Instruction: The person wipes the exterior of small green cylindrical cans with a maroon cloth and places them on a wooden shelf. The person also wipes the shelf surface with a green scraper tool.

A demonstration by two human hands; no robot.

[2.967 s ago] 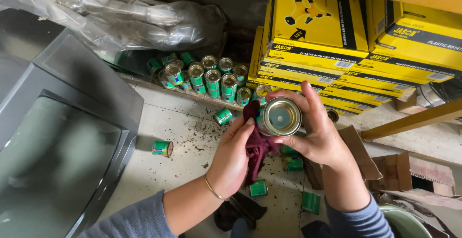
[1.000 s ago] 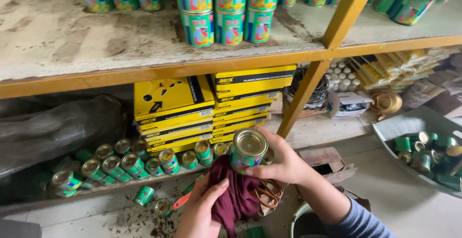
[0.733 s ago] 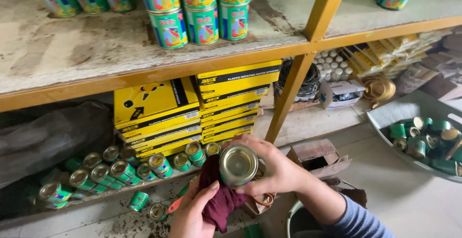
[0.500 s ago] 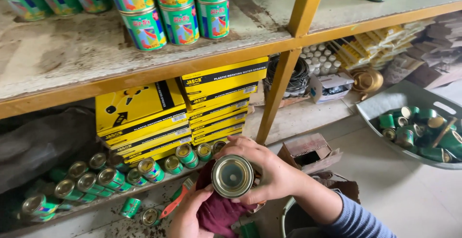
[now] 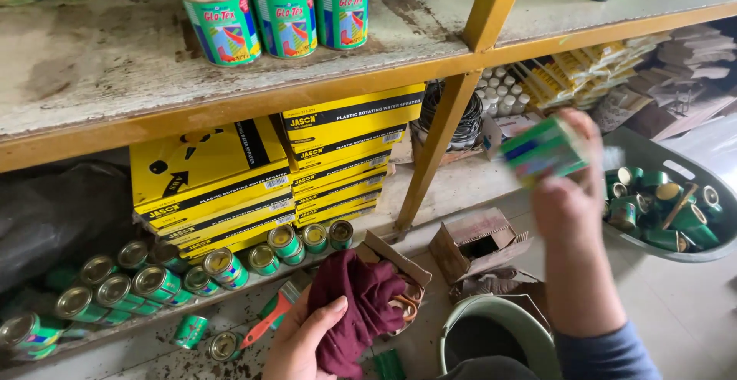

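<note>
My right hand (image 5: 572, 196) is raised at the right, gripping a small green tin can (image 5: 543, 150) that is blurred with motion. It sits above a grey tub (image 5: 691, 251) filled with several similar green cans. My left hand (image 5: 303, 342) stays low at the bottom centre and holds a dark maroon cloth (image 5: 361, 303). A row of green cans (image 5: 153, 280) lies on its side on the lowest shelf, to the left of the cloth.
Yellow flat boxes (image 5: 269, 173) are stacked under a dusty shelf (image 5: 100, 73) bearing larger green tins (image 5: 284, 15). A yellow upright post (image 5: 453, 96) divides the rack. A red-handled brush (image 5: 272, 315), small cardboard boxes (image 5: 476, 242) and a pale green bucket (image 5: 499, 334) sit near my hands.
My right hand has carried the can up and to the right, away from the cloth, towards the tub. The left hand stays low with the cloth. The view has shifted right.
</note>
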